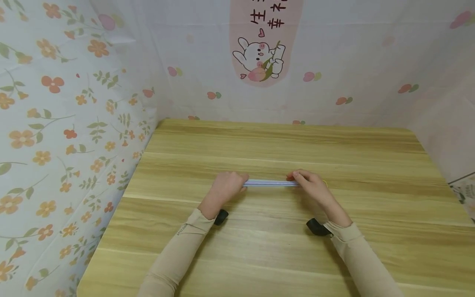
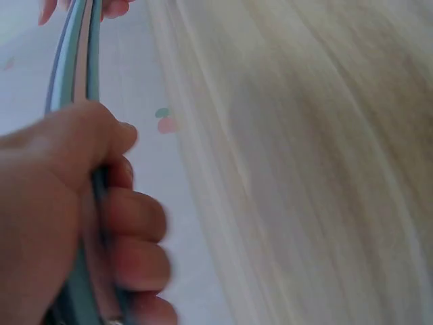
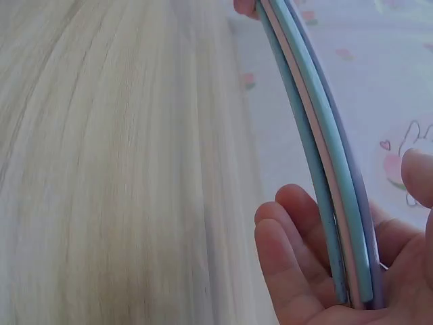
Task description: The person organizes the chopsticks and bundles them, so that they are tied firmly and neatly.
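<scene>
My left hand [image 1: 228, 185] grips a bundle of slim pastel pencil-like sticks [image 1: 269, 183], with the thumb and curled fingers wrapped round them in the left wrist view. Blue, teal, pink and lavender sticks [image 3: 318, 135] lie side by side, held level above the table in the head view. At the other end is my right hand [image 1: 311, 185]. Its fingers [image 3: 277, 250] are spread and slightly bent, and the stick ends meet its palm while the thumb stands off to the side. A small red-orange patch [image 1: 290, 177] shows at the right fingertips.
The wood-grain table [image 1: 267, 255] spreads beneath both hands. A thin yellow curve [image 1: 325, 183] peeks out behind the right hand. Black wrist pieces [image 1: 317, 227] sit under both wrists. Printed cloth [image 1: 185, 53] hangs behind the table and along its left side.
</scene>
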`<state>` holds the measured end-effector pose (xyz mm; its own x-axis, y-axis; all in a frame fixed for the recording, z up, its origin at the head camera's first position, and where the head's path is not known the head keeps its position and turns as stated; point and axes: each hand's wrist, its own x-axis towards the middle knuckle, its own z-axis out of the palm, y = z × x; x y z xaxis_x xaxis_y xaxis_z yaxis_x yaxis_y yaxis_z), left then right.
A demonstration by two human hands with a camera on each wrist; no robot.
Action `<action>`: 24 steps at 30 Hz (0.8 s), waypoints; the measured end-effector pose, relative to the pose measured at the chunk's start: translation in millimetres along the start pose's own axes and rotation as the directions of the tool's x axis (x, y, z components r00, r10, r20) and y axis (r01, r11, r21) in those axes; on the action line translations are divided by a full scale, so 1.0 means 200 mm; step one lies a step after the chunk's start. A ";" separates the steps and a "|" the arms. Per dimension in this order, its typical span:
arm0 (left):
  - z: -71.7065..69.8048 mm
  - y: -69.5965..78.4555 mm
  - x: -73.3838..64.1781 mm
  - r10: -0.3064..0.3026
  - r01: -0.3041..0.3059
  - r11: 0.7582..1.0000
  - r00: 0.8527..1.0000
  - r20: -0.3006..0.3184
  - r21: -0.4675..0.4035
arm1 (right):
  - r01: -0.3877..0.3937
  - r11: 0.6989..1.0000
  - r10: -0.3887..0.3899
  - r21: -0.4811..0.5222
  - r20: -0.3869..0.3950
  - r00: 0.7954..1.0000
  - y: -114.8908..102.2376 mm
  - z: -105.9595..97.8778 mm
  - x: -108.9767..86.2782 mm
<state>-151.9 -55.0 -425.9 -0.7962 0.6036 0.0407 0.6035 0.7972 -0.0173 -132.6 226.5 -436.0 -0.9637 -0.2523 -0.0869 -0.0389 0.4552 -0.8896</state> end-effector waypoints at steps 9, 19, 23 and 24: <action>-0.02 0.01 0.00 -0.068 0.068 0.998 0.998 -0.006 0.010 | -0.018 0.999 0.016 -0.032 -0.066 0.998 -0.02 0.04 0.00; -0.04 0.01 0.01 -0.089 0.093 0.994 0.993 -0.079 0.049 | 0.002 0.994 -0.016 -0.106 -0.130 0.991 -0.03 0.07 0.00; -0.06 0.01 0.01 -0.109 0.114 0.991 0.991 -0.073 0.064 | 0.010 0.993 -0.027 -0.118 -0.138 0.990 -0.03 0.07 0.00; -0.06 0.02 0.01 -0.106 0.112 0.991 0.992 -0.071 0.074 | 0.011 0.994 -0.027 -0.109 -0.143 0.989 -0.03 0.07 0.00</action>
<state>-151.3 -51.4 -414.3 -0.8508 0.5131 0.1132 0.5060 0.8582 -0.0864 -128.3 212.5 -436.0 -0.9901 -0.1400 0.0018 -0.0782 0.5424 -0.8365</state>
